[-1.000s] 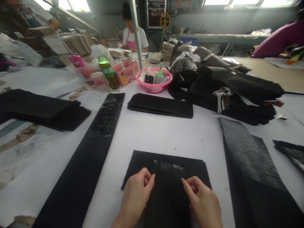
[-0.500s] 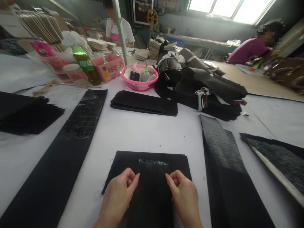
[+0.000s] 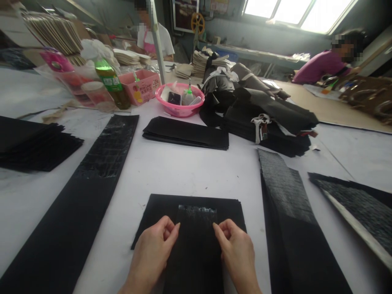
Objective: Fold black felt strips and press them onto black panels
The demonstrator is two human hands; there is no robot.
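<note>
A narrow black strip (image 3: 196, 253) with a shiny, whitish band along its far end lies over a wider black sheet (image 3: 229, 208) at the bottom centre. My left hand (image 3: 156, 249) pinches the strip's left edge between thumb and bent fingers. On the opposite edge, my right hand (image 3: 235, 249) pinches the strip the same way. Part of the wider sheet is hidden by the strip and my hands. Beyond them lies a stack of black pieces (image 3: 185, 132) on the white table (image 3: 183, 175).
Long black strips (image 3: 70, 212) with a shiny end lie at left, more black strips (image 3: 300, 241) at right. Farther back stand a pink basin (image 3: 179, 109), a green-labelled bottle (image 3: 113, 85) and piled dark material (image 3: 260, 110). Two people (image 3: 321, 65) work in the background.
Both hands keep their pinch on the strip's edges, almost unmoved. The person at the back right has shifted slightly.
</note>
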